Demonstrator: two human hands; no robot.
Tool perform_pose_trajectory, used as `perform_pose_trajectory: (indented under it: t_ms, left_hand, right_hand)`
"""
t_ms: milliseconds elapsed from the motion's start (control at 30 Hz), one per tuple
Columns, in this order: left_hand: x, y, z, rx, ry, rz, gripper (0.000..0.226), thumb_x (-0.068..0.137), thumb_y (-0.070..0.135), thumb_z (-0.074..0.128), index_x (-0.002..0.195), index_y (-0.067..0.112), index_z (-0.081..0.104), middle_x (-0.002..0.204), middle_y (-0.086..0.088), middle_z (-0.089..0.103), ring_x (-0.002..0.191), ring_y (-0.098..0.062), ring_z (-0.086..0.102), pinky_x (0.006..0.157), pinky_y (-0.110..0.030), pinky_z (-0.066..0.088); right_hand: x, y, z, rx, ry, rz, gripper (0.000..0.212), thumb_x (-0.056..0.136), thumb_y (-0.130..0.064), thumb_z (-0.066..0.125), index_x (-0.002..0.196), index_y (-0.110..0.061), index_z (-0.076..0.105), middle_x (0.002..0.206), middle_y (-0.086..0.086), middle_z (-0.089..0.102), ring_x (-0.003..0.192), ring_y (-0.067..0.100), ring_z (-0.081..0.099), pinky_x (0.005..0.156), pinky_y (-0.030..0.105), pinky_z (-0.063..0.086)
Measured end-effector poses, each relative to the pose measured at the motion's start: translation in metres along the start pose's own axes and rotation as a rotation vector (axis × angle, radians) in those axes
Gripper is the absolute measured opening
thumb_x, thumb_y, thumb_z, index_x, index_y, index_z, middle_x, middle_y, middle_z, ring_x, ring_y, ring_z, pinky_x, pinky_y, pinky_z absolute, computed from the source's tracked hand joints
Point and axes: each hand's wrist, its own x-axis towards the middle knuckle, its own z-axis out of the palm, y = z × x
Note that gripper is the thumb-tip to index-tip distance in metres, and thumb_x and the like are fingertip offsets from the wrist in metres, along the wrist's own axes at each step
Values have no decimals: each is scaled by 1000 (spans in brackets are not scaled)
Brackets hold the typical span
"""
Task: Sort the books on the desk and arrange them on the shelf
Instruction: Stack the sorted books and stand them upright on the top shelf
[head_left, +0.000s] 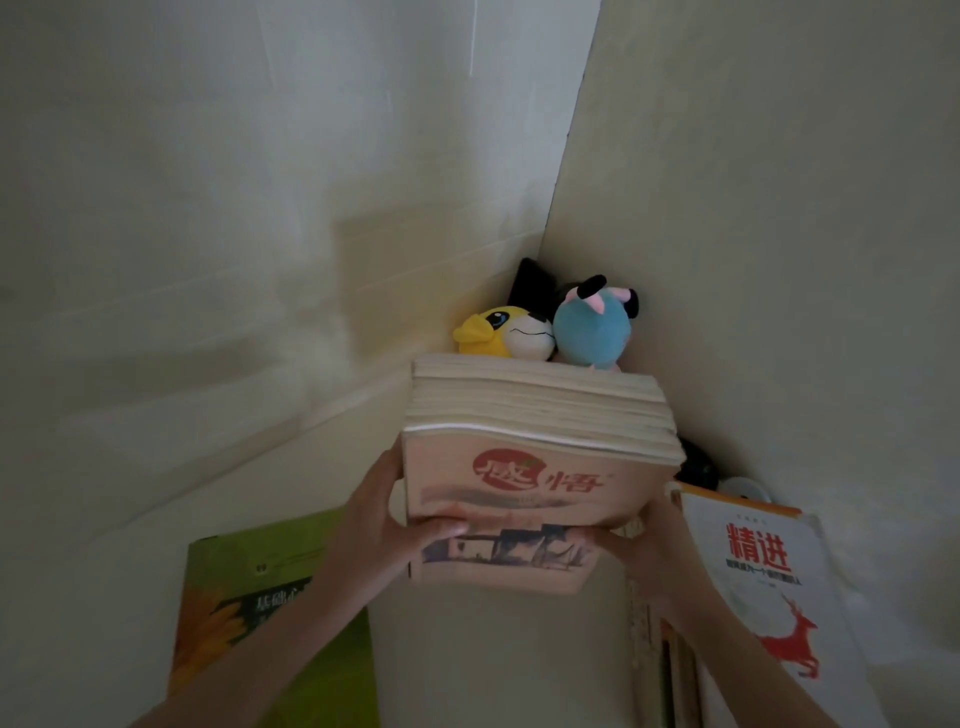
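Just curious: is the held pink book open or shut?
Shut: the pink book shows its front cover flat; left hand and right hand grip it.

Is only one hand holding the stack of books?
No, the left hand and right hand both grip the stack of books.

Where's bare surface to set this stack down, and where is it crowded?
Free: the pale strip between the green book and the deer-cover book, below the held stack; also the stretch along the wall left of the yellow plush. Crowded: the corner, with the blue plush and dark items behind the stack.
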Motion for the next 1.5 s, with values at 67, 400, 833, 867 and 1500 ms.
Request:
perform_pose_trajectory:
  t_ms: [67, 400, 833, 867, 1500]
  left_hand:
    - [1, 19, -9, -13, 33, 27, 83, 44, 69, 76, 117, 41, 51, 110, 31, 61, 102, 8, 58, 84, -29, 52]
    - [-27, 122, -79, -106, 183, 77, 102, 43, 45, 91, 135, 29, 48, 101, 27, 65, 95, 2, 62, 72, -21, 53]
    - [-118, 199, -207, -128, 451, 182, 104, 37, 53, 82, 135, 40, 48, 104, 10, 69, 92, -3, 64, 68, -15, 54]
    - [-127, 204, -216, -127, 463, 183, 104, 37, 54, 82, 135, 40, 48, 104, 12, 68, 92, -2, 65, 67, -16, 55]
    - [-307, 305, -346, 3, 678, 458, 96, 39, 50, 83, 130, 40, 52, 108, 12, 68, 97, -3, 65, 67, -16, 55]
  right_hand:
    - [-1, -21, -8, 7, -18, -24, 60, 61, -13, 90, 112, -21, 60, 104, -11, 67, 99, -1, 62, 77, 17, 48]
    - [-18, -127, -5, 312, -110, -176, 70, 35, -35, 89, 102, -32, 71, 105, -3, 73, 98, 15, 68, 75, 31, 58]
    - [-86, -272, 44, 430, -308, -430, 78, 30, -54, 93, 102, -31, 73, 100, 3, 74, 92, 15, 70, 67, 22, 54]
    - [-94, -282, 47, 448, -324, -443, 81, 28, -53, 94, 103, -29, 74, 99, 3, 74, 92, 14, 70, 66, 21, 54]
    - [-250, -423, 84, 444, -368, -774, 71, 37, -23, 91, 105, -30, 71, 100, -7, 75, 92, 8, 69, 80, 38, 51]
